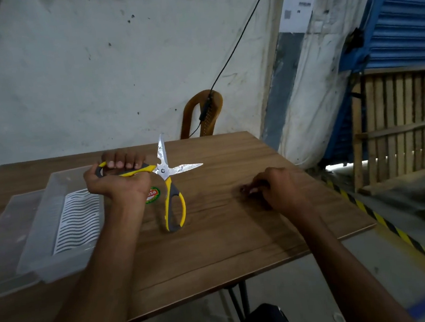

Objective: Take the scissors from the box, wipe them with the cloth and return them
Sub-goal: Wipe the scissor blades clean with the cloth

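Scissors [167, 176]: yellow and grey handles, 2 steel blades spread wide apart, 1 pointing up toward the wall and the other pointing right. They're held up just above the counter, right beside the box, not inside it.
Left hand [118, 179]: grip is wrapped tight round the upper handle loop, fingers curled over the top of it with the nails facing the camera. The lower handle loop hangs free below and to the right of the fist.
Right hand [268, 188]: knuckles up, resting on the counter well apart from the scissors. Fingers are curled under and there's something small and dark at the fingertips, but it's too blurry, so honestly can't tell if the grip is pinching anything.
Blades: look smudgy and mottled along the flat sides.
Box [57, 227]: clear plastic tray on the left part of the counter, a white insert with wavy black lines lying in its bottom. The left forearm crosses over its near right corner.
Sticker [153, 195]: round red and green label showing just under the left wrist, partly hidden, can't tell what it's stuck on.
Counter [239, 236]: brown wood-grain top on thin dark legs.
Chair [203, 115]: brown plastic back poking up behind the far edge of the counter, a black cable [241, 38] hanging across it from up the wall.
Floor: yellow and black striped tape [383, 224] running along the right side.
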